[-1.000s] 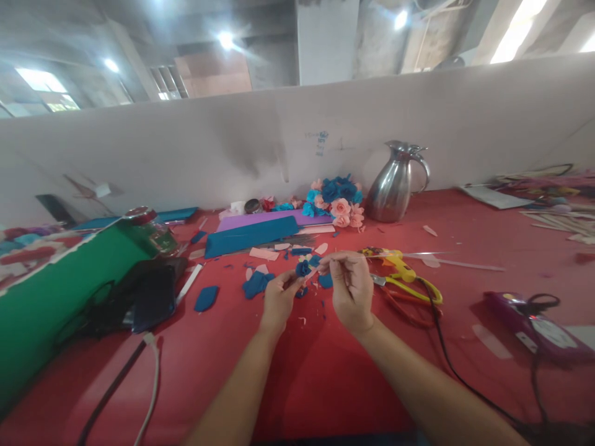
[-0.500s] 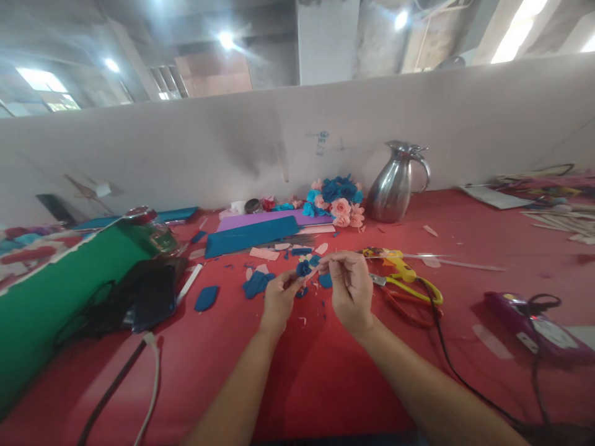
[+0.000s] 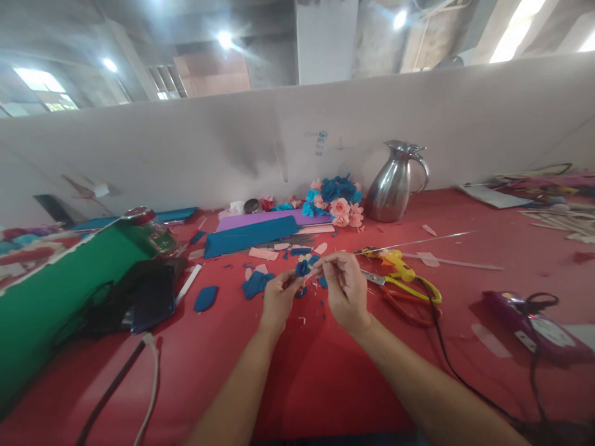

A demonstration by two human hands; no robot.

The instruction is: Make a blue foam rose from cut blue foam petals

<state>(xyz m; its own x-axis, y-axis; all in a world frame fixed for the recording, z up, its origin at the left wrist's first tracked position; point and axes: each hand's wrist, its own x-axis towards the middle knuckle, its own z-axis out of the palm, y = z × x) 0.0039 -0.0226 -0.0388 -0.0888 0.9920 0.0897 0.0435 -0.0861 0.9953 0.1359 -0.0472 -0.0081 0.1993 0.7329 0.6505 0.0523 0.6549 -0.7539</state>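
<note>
My left hand (image 3: 277, 303) is closed in a pinch at the base of a small dark-blue paper flower (image 3: 303, 267). Close beside it, my right hand (image 3: 348, 292) pinches a long thin wire (image 3: 432, 240), which runs out past the knuckles to the upper right. Whether the wire joins the flower is hidden by the fingers. Around the hands lie cut blue paper petals (image 3: 256, 285) and pink paper scraps (image 3: 264, 253). Just right of my right hand are scissors (image 3: 411, 290) with yellow and red handles, and a yellow glue gun (image 3: 398, 265).
Blue paper (image 3: 251, 235) lies on a purple sheet behind the hands. Farther back stand a bunch of paper flowers (image 3: 340, 207) and a steel jug (image 3: 391, 186). A green box (image 3: 69, 297) and jar (image 3: 160, 235) stand left; a purple power strip (image 3: 534, 328) lies right, with cables.
The far end of the wire has swung upward and farther right. My right hand has shifted slightly left toward the flower; my left hand has hardly moved.
</note>
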